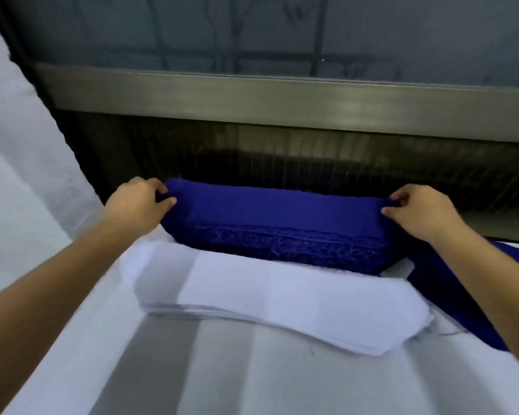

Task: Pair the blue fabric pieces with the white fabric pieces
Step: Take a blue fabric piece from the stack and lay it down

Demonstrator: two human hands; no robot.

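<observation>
Lower frame, nearest the viewer: a striped grey-and-white table cover [222,378], the largest surface. On it lie two stacks of cut fabric, one blue and one white; the layers in each are too fine to count.

The blue stack [282,247] sits at mid-frame against the far edge of the cover, its long axis running left to right. The white stack [282,298] lies just in front of it and touches it. Its long axis slants slightly down toward the right, and its tapered end points to the lower right.

A third item, loose blue fabric [450,295], lies at the right, partly hidden by the forearm.

Two hands: the left hand [135,202] pinches the left end of the top blue layer [282,208] between thumb and fingers; the right hand [423,211] pinches the right end likewise.
</observation>
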